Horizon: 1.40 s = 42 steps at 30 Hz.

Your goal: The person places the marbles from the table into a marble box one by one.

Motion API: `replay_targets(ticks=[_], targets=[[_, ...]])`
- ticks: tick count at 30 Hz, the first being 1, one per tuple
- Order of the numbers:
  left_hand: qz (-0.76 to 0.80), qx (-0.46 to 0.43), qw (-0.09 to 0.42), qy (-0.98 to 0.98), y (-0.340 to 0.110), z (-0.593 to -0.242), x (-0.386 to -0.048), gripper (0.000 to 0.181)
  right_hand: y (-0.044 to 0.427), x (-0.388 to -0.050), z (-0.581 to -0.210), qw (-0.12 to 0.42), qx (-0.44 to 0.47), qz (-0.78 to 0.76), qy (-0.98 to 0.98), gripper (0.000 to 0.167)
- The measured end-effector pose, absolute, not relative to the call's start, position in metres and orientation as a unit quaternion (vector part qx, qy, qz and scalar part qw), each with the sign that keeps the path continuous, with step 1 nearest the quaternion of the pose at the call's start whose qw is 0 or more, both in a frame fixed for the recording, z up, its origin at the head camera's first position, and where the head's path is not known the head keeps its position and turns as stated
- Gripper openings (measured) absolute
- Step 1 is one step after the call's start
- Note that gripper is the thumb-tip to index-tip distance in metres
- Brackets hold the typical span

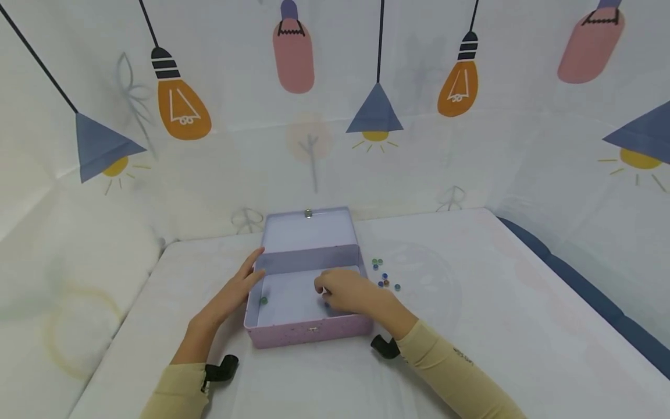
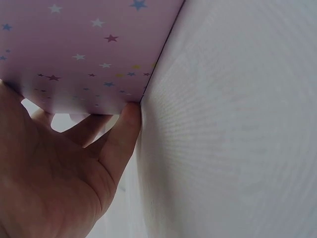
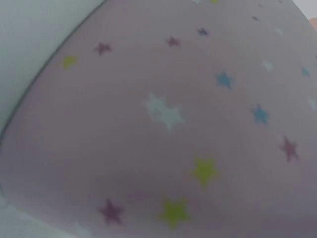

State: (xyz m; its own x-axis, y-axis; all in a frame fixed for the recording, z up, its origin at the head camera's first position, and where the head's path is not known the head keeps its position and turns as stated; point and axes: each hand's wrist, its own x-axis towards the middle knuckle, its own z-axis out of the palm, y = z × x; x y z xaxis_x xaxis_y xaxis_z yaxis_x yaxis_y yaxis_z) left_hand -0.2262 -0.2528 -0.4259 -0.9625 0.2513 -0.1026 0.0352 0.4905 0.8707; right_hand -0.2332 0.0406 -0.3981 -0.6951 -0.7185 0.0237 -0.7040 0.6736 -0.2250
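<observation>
A lilac tin box [image 1: 309, 334] with printed stars stands on the white-covered table, its hinged lid [image 1: 311, 230] laid back. My left hand [image 1: 232, 294] rests along the box's left side with its fingers extended; in the left wrist view the thumb [image 2: 124, 129] touches the starry wall near the table. Over the box's inside, my right hand [image 1: 345, 291] reaches in from the right with curled fingers. A small dark bluish thing, perhaps a marble [image 1: 327, 304], shows just under it; whether the fingers pinch anything is hidden. A green marble [image 1: 264, 300] lies inside at the left.
Several loose glass marbles, among them a blue one [image 1: 384, 276] and a brown one [image 1: 387, 283], lie on the table [image 1: 471, 326] right of the box. A white printed cloth wall [image 1: 335, 163] rises behind. Dark blue padding [image 1: 581, 291] runs along the right edge.
</observation>
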Motion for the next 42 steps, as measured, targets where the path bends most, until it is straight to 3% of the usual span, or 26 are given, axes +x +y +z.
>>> replay_targets(ticks=[11,19,42], targets=[[0.492,0.079,0.109,0.860,-0.251,-0.430,-0.223,0.061,0.061,-0.239,-0.383,-0.011,-0.387,-0.179,0.904,0.018],[0.490,0.078,0.110,0.861,-0.251,-0.429,-0.223,0.060,0.080,-0.248,-0.372,-0.092,-0.368,-0.174,0.909,0.013],[0.478,0.069,0.109,0.869,-0.252,-0.424,-0.225,0.061,0.125,-0.278,-0.368,-0.048,-0.280,-0.206,0.936,0.012]])
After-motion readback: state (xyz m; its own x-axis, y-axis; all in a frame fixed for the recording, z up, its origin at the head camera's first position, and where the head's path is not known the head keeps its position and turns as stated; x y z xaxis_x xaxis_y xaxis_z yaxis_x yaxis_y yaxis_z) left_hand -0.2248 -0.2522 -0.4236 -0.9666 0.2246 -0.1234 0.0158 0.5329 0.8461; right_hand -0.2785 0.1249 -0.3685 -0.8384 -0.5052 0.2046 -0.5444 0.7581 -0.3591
